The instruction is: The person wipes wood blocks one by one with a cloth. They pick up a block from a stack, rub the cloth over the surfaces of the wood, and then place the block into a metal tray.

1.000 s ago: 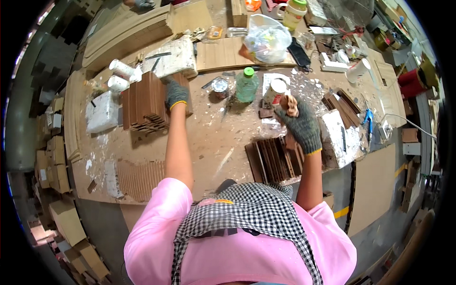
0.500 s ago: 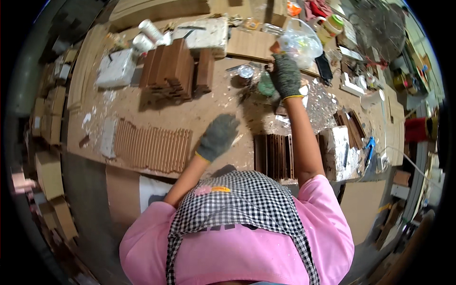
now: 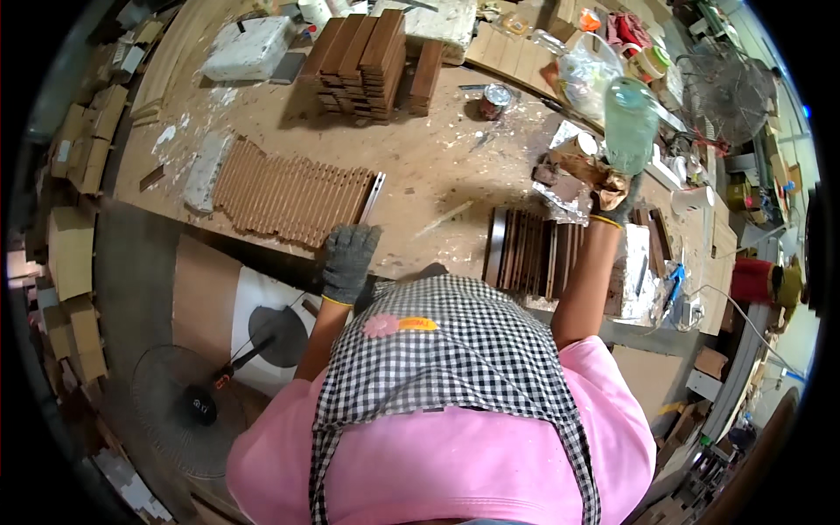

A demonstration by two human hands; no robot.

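My left hand [image 3: 350,260] in a grey glove lies at the table's front edge, fingers stretched out and nothing in it. Just beyond it is a row of grooved brown wooden strips [image 3: 293,194], with a pale metal strip [image 3: 374,199] along its right end. On the right my gloved right hand [image 3: 619,203] is at the lower end of a clear green bottle [image 3: 630,127] and seems closed round it. Brown crumpled material [image 3: 604,179] hides most of those fingers. Close by is a dark-stained brown lump [image 3: 560,181] on foil.
Dark wooden strips [image 3: 534,254] stand on edge near my right forearm. Stacked brown boards [image 3: 359,66], white foam blocks [image 3: 249,48] and an open can [image 3: 495,101] are farther back. A plastic bag [image 3: 588,74] lies beyond the bottle. A fan [image 3: 197,407] is at lower left.
My right hand has moved right and nearer, and the green bottle has shifted right with it. My left hand has come back to the table edge. The view has shifted.
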